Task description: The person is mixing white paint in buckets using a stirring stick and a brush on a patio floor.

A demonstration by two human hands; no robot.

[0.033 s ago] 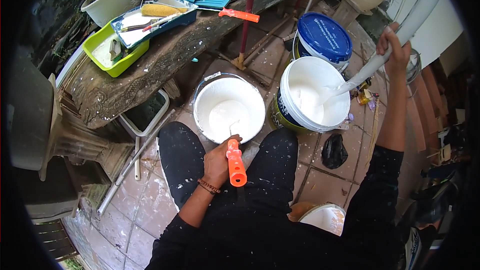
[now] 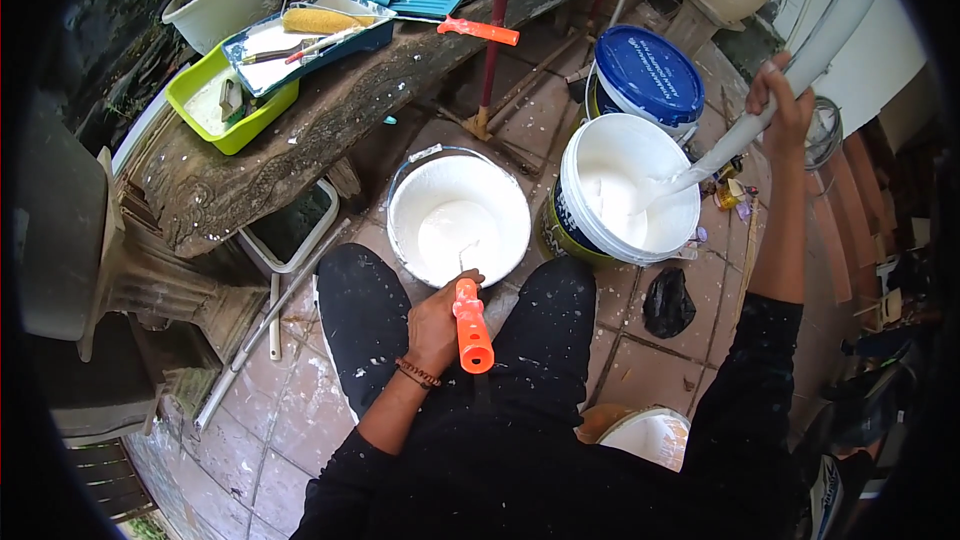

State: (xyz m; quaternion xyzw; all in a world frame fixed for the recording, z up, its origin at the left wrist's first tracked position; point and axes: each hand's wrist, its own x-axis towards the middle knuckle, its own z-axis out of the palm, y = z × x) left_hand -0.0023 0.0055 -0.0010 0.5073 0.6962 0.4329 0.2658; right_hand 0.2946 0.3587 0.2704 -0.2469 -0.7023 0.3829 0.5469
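My left grip point(image 2: 435, 325) is clamped on an orange roller handle point(image 2: 470, 312), located at the near rim of a white bucket point(image 2: 420, 188) containing white paint point(image 2: 452, 232). My right grip point(image 2: 790, 120) is closed round a thick white pole point(image 2: 728, 146), which slants down into a second white bucket point(image 2: 603, 145), positioned right of the first. A blue-lidded bucket point(image 2: 650, 73) stands just beyond that second bucket, on the tiled floor point(image 2: 640, 365).

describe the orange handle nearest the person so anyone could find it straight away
Find the open white bucket between the person's knees. At its near side, the left hand grips a bright orange handle smeared with white. Unlike the other orange handle, at the wooden bench, this one is held, its end facing the camera.
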